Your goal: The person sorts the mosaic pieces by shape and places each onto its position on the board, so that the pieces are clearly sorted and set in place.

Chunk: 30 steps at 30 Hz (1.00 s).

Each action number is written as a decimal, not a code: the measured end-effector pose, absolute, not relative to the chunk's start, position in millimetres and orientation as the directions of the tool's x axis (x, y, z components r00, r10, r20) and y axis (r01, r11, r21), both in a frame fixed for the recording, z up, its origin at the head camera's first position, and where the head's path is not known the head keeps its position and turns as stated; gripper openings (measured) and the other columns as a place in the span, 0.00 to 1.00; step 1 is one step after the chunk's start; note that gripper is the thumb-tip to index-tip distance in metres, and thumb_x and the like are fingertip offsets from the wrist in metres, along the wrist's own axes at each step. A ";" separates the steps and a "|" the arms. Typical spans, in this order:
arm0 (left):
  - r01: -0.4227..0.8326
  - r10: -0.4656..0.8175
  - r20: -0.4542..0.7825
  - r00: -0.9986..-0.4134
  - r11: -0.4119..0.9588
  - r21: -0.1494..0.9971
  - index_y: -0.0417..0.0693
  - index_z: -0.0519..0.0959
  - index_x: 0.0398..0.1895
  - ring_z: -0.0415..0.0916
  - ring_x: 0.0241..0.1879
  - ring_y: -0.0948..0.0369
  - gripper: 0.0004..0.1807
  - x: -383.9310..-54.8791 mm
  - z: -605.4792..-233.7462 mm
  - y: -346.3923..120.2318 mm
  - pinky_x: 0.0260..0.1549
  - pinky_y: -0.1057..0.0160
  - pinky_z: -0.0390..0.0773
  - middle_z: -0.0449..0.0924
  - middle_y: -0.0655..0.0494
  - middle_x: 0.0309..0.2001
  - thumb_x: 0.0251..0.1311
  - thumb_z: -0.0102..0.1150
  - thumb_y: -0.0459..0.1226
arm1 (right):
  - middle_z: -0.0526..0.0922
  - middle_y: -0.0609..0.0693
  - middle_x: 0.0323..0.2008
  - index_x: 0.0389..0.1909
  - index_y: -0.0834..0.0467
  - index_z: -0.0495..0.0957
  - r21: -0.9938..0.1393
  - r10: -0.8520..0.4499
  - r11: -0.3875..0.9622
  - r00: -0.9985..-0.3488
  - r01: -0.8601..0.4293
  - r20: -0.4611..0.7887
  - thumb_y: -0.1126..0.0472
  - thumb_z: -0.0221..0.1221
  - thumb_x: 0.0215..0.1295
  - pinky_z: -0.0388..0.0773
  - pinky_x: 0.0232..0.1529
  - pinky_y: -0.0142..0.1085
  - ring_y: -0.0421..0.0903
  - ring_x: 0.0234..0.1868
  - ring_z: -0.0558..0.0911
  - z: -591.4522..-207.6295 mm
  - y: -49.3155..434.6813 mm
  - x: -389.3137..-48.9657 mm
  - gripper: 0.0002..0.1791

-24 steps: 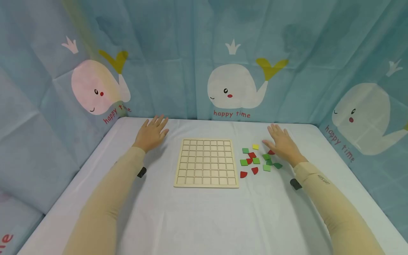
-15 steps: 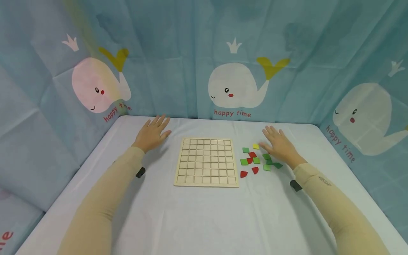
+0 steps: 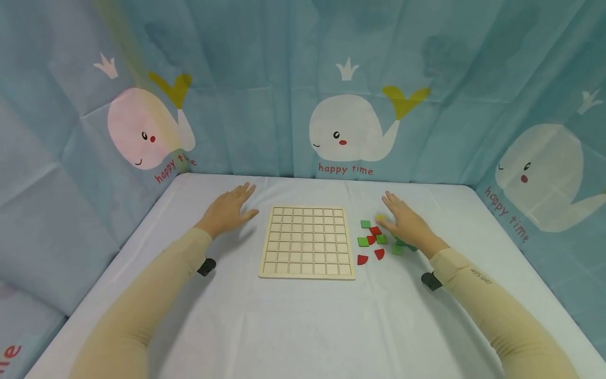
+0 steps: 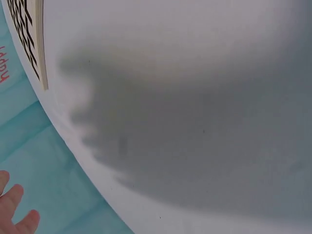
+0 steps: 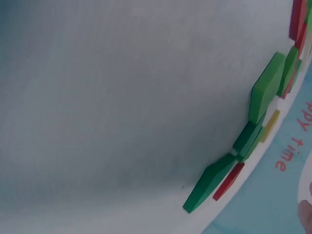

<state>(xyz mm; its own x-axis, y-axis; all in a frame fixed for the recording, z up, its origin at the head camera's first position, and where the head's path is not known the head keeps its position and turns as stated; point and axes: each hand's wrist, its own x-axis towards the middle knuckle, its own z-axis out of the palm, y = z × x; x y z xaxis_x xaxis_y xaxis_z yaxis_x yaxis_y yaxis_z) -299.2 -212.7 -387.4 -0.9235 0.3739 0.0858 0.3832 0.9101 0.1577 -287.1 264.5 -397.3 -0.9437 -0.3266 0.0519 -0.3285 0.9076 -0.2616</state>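
Observation:
In the head view a square wooden grid board (image 3: 306, 277) lies flat at the middle of the white table. To its left my left hand (image 3: 226, 211) hovers with straight fingers, its shadow falling on the cloth. Small flat pieces in green, red and yellow lie scattered right of the board, among them a light green square (image 3: 363, 242) and a red quarter-circle (image 3: 362, 260). My right hand (image 3: 408, 223) is held over the far right of these pieces, fingers extended, hiding some of them. A dark green piece (image 5: 209, 183) shows large in the right wrist view. Neither hand holds anything.
A blue curtain (image 3: 265, 131) with whale prints stands behind the table and along both sides. The white tablecloth (image 3: 303, 326) stretches in front of the board. Dark wrist cameras (image 3: 431, 281) hang under both sleeves.
My right hand has moved left and slightly nearer, now covering the yellow piece partly. My left hand has shifted a little to the right and turned, fingers closer together.

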 end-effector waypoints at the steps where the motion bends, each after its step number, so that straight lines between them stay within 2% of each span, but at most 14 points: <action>1: 0.379 0.369 0.086 -0.925 0.908 0.177 0.46 0.49 0.80 0.50 0.77 0.42 0.42 -297.4 -388.5 -212.7 0.74 0.40 0.54 0.49 0.40 0.79 0.71 0.48 0.55 | 0.47 0.64 0.79 0.77 0.65 0.50 -0.283 -0.318 0.904 -0.947 -0.320 0.053 0.49 0.58 0.71 0.52 0.76 0.59 0.64 0.78 0.51 -397.6 263.6 -286.7 0.44; 6: 0.339 0.333 0.069 -0.941 0.902 0.267 0.46 0.52 0.79 0.51 0.76 0.43 0.41 -288.0 -395.8 -212.0 0.74 0.40 0.55 0.52 0.41 0.78 0.70 0.50 0.55 | 0.47 0.64 0.79 0.78 0.65 0.49 -0.377 -0.249 0.893 -0.968 -0.246 0.040 0.52 0.60 0.70 0.53 0.75 0.60 0.65 0.77 0.51 -399.8 259.8 -283.7 0.44; 10: 0.274 0.289 0.013 -0.957 0.892 0.360 0.49 0.52 0.80 0.50 0.77 0.43 0.42 -281.7 -399.6 -211.0 0.74 0.40 0.55 0.51 0.43 0.78 0.69 0.50 0.57 | 0.47 0.65 0.78 0.77 0.64 0.51 -0.432 -0.186 0.883 -0.982 -0.181 0.031 0.54 0.61 0.68 0.54 0.74 0.61 0.66 0.77 0.51 -400.4 257.1 -281.4 0.44; 17: 0.094 0.188 -0.114 -0.975 0.826 0.555 0.53 0.50 0.80 0.51 0.76 0.40 0.49 -280.1 -403.9 -209.8 0.72 0.37 0.57 0.53 0.42 0.78 0.63 0.50 0.67 | 0.64 0.69 0.71 0.74 0.64 0.58 -0.555 -0.054 0.831 -0.999 -0.042 -0.005 0.55 0.62 0.68 0.66 0.68 0.60 0.67 0.71 0.64 -400.0 258.4 -280.5 0.39; 20: 0.060 0.175 -0.131 -0.976 0.789 0.611 0.51 0.51 0.80 0.51 0.76 0.41 0.48 -281.1 -406.4 -208.4 0.72 0.38 0.58 0.54 0.43 0.78 0.64 0.54 0.63 | 0.68 0.70 0.68 0.75 0.64 0.58 -0.611 -0.035 0.791 -0.998 0.003 -0.050 0.54 0.62 0.68 0.69 0.67 0.59 0.67 0.69 0.67 -398.9 259.2 -280.7 0.40; 25: 0.055 0.167 -0.111 -0.980 0.756 0.652 0.43 0.56 0.77 0.59 0.73 0.42 0.42 -281.9 -408.7 -204.5 0.70 0.40 0.64 0.60 0.42 0.75 0.67 0.56 0.54 | 0.71 0.67 0.67 0.73 0.65 0.61 -0.662 -0.025 0.749 -0.996 0.035 -0.081 0.54 0.61 0.68 0.72 0.66 0.55 0.64 0.67 0.71 -397.9 259.6 -283.7 0.38; 30: -0.024 0.137 -0.159 -0.978 0.680 0.733 0.42 0.58 0.76 0.64 0.71 0.44 0.39 -281.1 -410.4 -199.1 0.64 0.46 0.74 0.63 0.42 0.74 0.68 0.57 0.50 | 0.75 0.66 0.63 0.70 0.65 0.66 -0.678 0.011 0.731 -0.995 0.077 -0.100 0.53 0.62 0.68 0.74 0.65 0.53 0.62 0.63 0.74 -398.8 259.8 -287.6 0.34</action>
<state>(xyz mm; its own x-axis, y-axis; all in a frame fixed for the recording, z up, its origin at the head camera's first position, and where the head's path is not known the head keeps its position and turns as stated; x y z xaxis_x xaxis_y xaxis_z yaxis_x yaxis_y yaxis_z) -281.1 -199.1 -410.4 -0.9778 0.1369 -0.1588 -0.0238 0.6803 0.7326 -287.6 259.8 -398.8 -0.9949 0.0113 -0.1001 0.0765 0.7309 -0.6782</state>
